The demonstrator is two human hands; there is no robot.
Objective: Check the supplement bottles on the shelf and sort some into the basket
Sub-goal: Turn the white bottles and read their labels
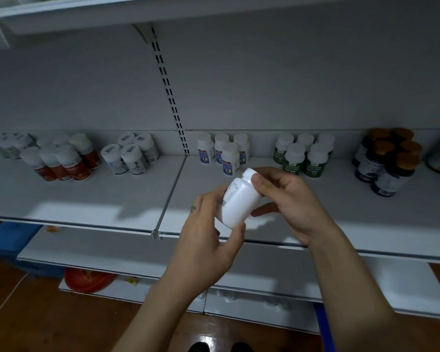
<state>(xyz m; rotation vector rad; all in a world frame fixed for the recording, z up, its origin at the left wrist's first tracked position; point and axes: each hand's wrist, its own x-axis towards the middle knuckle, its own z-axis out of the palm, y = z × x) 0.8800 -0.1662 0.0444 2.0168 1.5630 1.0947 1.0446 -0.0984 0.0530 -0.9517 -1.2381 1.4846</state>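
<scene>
Running across the view, the white metal shelf (pixel 87 199) is seen with a broad bare strip between its front lip and the bottles ranged along its back panel; this strip serves as the landmark. Above the strip's far left, a blurred cluster of pale bottles (pixel 10 144) is seen, and just right of it the red-labelled bottles (pixel 64 161) are grouped, smooth cylinders with white caps. Further right, still behind the strip, four grey-labelled bottles (pixel 131 154) are packed together, tilted in the wide-angle view. A thin divider rail (pixel 172 194) is laid across the strip from back to lip, below a slotted upright (pixel 167 87).

Over the strip, just right of the rail, a white bottle (pixel 239 199) is held tilted, cap up and to the right, clear of the shelf surface. Its plastic is smooth and glossy; fine printed text is seen on its left face, too small to be read. The left hand (pixel 208 240) is wrapped round its base, and the right hand (pixel 285 199) is closed on its capped end, thumb laid across the neck.

Behind the strip, blue-labelled bottles (pixel 224 153) are stood, then green-labelled bottles (pixel 302 156), then dark bottles with amber caps (pixel 389 161) near the right edge.
</scene>
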